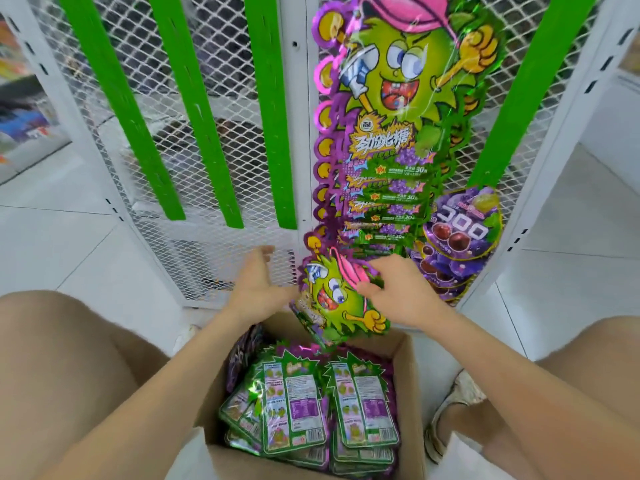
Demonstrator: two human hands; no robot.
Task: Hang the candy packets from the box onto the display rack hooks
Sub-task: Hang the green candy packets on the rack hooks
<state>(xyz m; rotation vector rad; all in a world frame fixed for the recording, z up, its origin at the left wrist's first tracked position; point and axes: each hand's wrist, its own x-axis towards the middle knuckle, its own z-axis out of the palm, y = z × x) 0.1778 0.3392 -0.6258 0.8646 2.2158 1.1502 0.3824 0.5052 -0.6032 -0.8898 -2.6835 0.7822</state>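
Note:
My right hand (401, 292) pinches the pink top of a green-and-purple candy packet (339, 303) with a cartoon face, held tilted just above the cardboard box (412, 382). My left hand (254, 282) hovers left of the packet, fingers straight, holding nothing. Several more packets (311, 407) lie back-side up in the box. On the white mesh display rack (214, 133) a column of the same packets (398, 109) hangs overlapping, down to just above my right hand. The hooks themselves are hidden behind the packets.
Purple grape-candy packets (464, 233) hang at the rack's lower right. Green slotted strips (194, 109) run down the mesh. My knees flank the box on a white tiled floor (69, 244). A shoe (450, 410) sits right of the box.

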